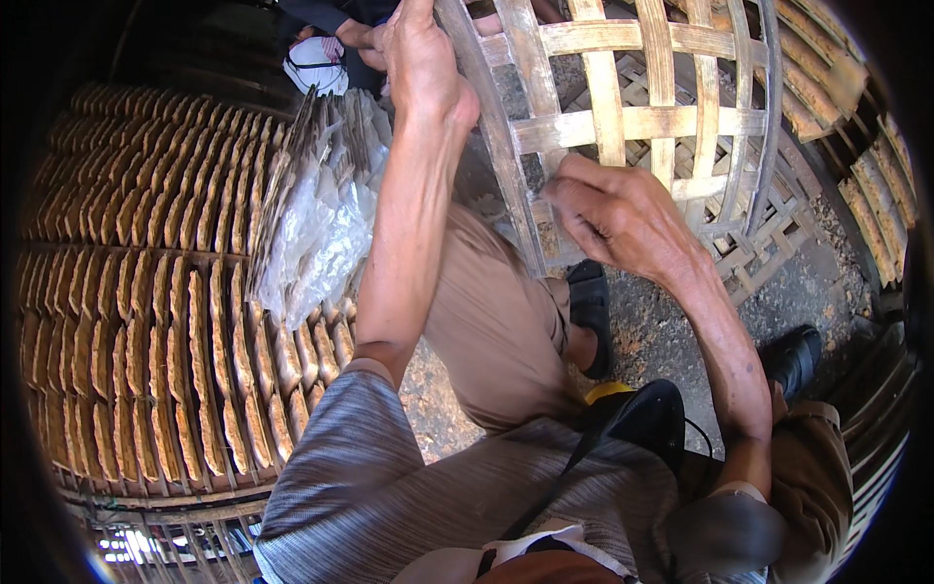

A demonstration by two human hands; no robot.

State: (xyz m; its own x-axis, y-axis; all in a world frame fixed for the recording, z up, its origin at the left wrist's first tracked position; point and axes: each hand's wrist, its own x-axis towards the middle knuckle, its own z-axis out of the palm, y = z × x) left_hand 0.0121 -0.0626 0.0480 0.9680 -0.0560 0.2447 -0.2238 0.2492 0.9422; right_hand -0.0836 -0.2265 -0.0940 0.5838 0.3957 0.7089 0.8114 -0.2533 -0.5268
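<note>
A woven bamboo tray (662, 122) with a grey frame stands tilted up in front of me at the upper right. My left hand (423, 58) is raised against the upper part of its left side bar, and its fingers run out of the picture at the top. Bent and pressed together, the fingers of my right hand (618, 214) are at the lower part of that same bar. Whatever they pinch is too small or covered to make out. Just left of my left forearm is a sheaf of thin, crinkled, translucent sheets (331, 209).
Rows of thin brown slices (151, 360) stand on edge across a large slatted rack at the left. More brown pieces (871, 204) lie at the far right. Another openwork bamboo panel (769, 238) is on the crumb-strewn floor (632, 341). Another person's hand (358, 35) shows at the top.
</note>
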